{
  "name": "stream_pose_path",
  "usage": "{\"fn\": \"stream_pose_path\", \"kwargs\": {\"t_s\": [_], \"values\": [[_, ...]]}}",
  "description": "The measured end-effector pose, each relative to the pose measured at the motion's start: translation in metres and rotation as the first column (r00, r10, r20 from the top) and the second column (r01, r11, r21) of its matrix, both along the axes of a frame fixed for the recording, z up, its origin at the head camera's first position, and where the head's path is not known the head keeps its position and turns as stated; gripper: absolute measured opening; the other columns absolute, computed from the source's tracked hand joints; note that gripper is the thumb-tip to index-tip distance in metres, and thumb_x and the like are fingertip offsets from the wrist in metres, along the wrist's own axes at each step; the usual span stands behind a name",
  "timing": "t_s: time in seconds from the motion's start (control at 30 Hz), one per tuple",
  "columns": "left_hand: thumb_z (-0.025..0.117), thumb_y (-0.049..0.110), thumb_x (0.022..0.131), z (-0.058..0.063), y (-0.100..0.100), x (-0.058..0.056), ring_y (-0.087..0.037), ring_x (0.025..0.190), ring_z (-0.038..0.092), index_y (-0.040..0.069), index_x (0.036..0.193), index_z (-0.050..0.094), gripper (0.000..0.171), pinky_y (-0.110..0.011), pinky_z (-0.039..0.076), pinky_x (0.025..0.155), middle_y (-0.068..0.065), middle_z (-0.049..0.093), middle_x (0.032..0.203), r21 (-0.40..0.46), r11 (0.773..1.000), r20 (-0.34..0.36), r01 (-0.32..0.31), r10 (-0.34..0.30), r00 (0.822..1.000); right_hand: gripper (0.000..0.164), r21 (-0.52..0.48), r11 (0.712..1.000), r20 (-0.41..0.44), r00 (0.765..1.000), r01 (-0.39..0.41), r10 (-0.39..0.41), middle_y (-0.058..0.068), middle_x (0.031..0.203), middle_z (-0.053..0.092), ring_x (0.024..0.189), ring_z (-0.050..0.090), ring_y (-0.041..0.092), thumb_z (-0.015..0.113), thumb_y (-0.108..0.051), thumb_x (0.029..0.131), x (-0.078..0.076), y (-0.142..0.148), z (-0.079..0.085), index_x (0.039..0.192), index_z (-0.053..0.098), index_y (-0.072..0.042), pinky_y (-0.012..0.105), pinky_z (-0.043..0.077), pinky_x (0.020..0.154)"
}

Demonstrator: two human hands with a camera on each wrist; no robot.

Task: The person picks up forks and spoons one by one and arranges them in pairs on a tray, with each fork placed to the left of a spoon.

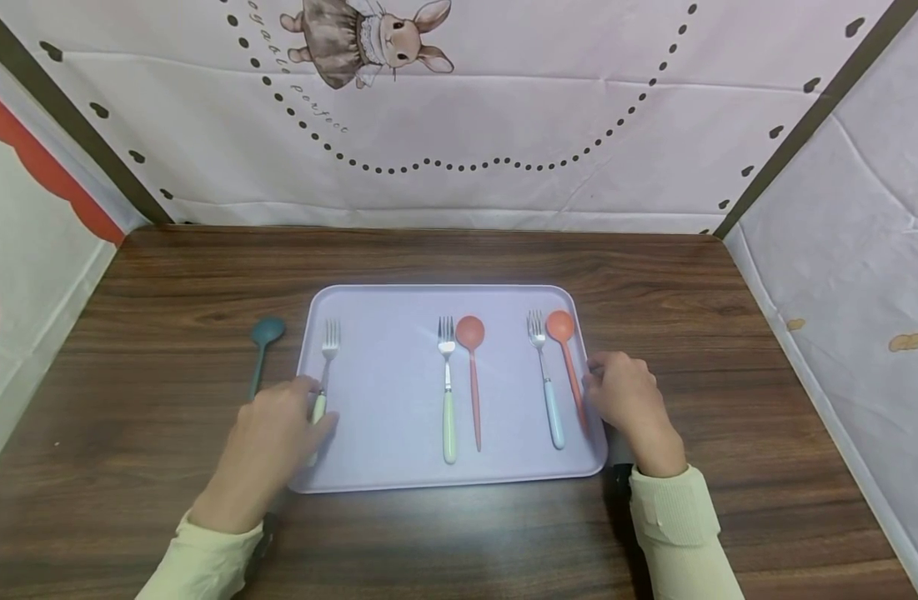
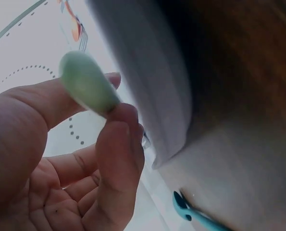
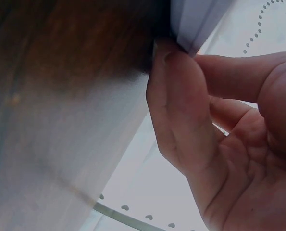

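Note:
My left hand [image 1: 272,433] pinches the pale green handle of a fork [image 1: 330,340] between thumb and fingers, over the left side of a lavender tray [image 1: 383,392]. In the left wrist view the rounded handle end [image 2: 87,82] shows close up. My right hand [image 1: 627,396] holds the tray's right rim, thumb on the inside and fingers curled at its outer edge. On the tray lie a green-handled fork [image 1: 448,417] beside a red spoon [image 1: 470,333], and a blue-handled fork [image 1: 552,412] beside an orange-red spoon [image 1: 559,326].
A teal spoon [image 1: 267,331] lies on the dark wooden table [image 1: 443,542], left of the tray and just beyond my left hand. A patterned cloth [image 1: 489,125] with a rabbit print hangs along the table's far edge. Pale cloths border both sides.

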State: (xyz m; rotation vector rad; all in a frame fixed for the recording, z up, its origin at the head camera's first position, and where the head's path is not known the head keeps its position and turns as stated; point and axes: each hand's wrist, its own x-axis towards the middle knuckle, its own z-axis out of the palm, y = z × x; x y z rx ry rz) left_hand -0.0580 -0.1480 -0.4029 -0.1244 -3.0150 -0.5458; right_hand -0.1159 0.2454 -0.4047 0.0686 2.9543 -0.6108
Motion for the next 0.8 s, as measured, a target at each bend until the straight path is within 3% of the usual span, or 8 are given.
{"fn": "stream_pose_path", "kwargs": {"t_s": [0.23,0.4,0.47,0.6,0.7,0.8], "values": [[0.071,0.020,0.077,-0.003,-0.001,0.001,-0.022,0.060,0.051,-0.004,0.101,0.062,0.034,-0.044,0.048,0.051,-0.012,0.061,0.074,0.015,1.000,-0.026,0.016,-0.016,1.000,0.032,0.000,1.000,0.004,1.000,-0.001,0.001,0.023,0.107,0.063,0.083,0.059,0.033,0.055,-0.014,0.086,0.000,0.000,0.000,0.114,0.062,0.001,0.052,0.050,0.066],[0.069,0.020,0.079,-0.001,-0.004,0.012,-0.018,0.060,0.050,0.002,0.102,0.064,0.030,-0.042,0.046,0.050,-0.006,0.059,0.074,0.007,0.999,-0.083,0.050,-0.049,0.995,0.032,-0.003,1.000,0.003,1.000,-0.003,0.003,0.022,0.107,0.063,0.084,0.059,0.033,0.055,-0.013,0.087,0.000,-0.001,0.001,0.114,0.062,0.001,0.052,0.050,0.067],[0.069,0.019,0.078,-0.001,-0.006,0.018,-0.017,0.060,0.050,0.003,0.101,0.064,0.029,-0.040,0.045,0.048,-0.006,0.059,0.076,-0.011,0.995,-0.141,0.095,-0.095,0.985,0.032,-0.001,1.000,0.000,1.000,-0.004,0.004,0.022,0.107,0.063,0.083,0.059,0.033,0.056,-0.013,0.086,0.000,-0.001,0.001,0.114,0.062,0.002,0.052,0.051,0.066],[0.070,0.019,0.076,-0.003,-0.012,0.030,-0.025,0.079,0.056,0.004,0.103,0.064,0.032,-0.047,0.049,0.062,-0.013,0.062,0.095,-0.067,0.972,-0.239,0.226,-0.236,0.942,0.032,0.002,1.000,-0.011,1.000,-0.006,0.006,0.022,0.106,0.063,0.084,0.059,0.033,0.056,-0.013,0.086,0.001,-0.001,0.002,0.113,0.062,0.002,0.052,0.050,0.067],[0.067,0.023,0.078,-0.004,-0.017,0.037,-0.032,0.105,0.050,0.005,0.110,0.064,0.036,-0.058,0.044,0.076,-0.015,0.059,0.114,-0.108,0.951,-0.233,0.290,-0.308,0.922,0.032,0.006,1.000,-0.015,1.000,-0.007,0.007,0.022,0.106,0.063,0.086,0.059,0.035,0.056,-0.013,0.086,0.001,-0.001,0.002,0.113,0.062,0.002,0.053,0.050,0.068],[0.066,0.026,0.080,-0.007,-0.021,0.040,-0.033,0.112,0.045,0.007,0.114,0.063,0.040,-0.062,0.041,0.078,-0.014,0.056,0.123,-0.135,0.940,-0.202,0.312,-0.335,0.920,0.032,0.007,1.000,-0.010,1.000,-0.007,0.007,0.022,0.107,0.063,0.087,0.059,0.036,0.056,-0.013,0.086,0.001,0.000,0.002,0.113,0.062,0.001,0.054,0.050,0.068]]}}
